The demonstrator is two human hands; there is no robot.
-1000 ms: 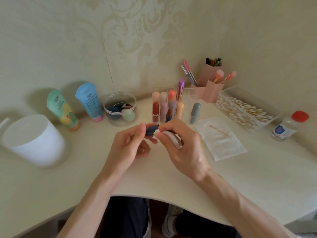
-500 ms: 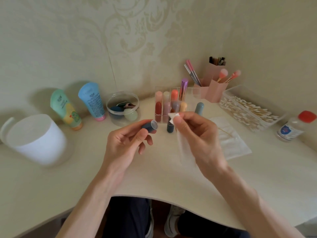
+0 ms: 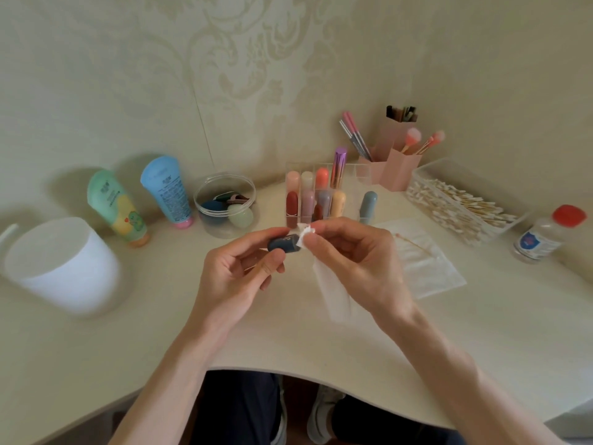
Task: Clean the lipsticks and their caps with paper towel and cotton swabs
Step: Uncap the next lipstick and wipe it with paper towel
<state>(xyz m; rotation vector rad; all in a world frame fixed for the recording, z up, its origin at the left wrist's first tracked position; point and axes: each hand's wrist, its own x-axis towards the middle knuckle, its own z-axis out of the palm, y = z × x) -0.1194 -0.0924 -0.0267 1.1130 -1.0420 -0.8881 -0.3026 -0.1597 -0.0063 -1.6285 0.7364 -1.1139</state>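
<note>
Dark-blue plastic lipstick cap (image 3: 284, 244) pinched sideways in left hand (image 3: 234, 277), mouth facing twisted white paper towel (image 3: 305, 234) that right hand (image 3: 356, 261) pinches.

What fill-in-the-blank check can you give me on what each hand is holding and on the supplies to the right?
1. The left hand holds a dark blue lipstick ____.
2. The right hand pinches a twisted corner of ____ against that piece's open end.
3. A single ____ lies on the flat white sheet beside the right hand.
4. The clear bottle at far right has a ____ lid.
Missing words: cap; paper towel; cotton swab; red.
</note>
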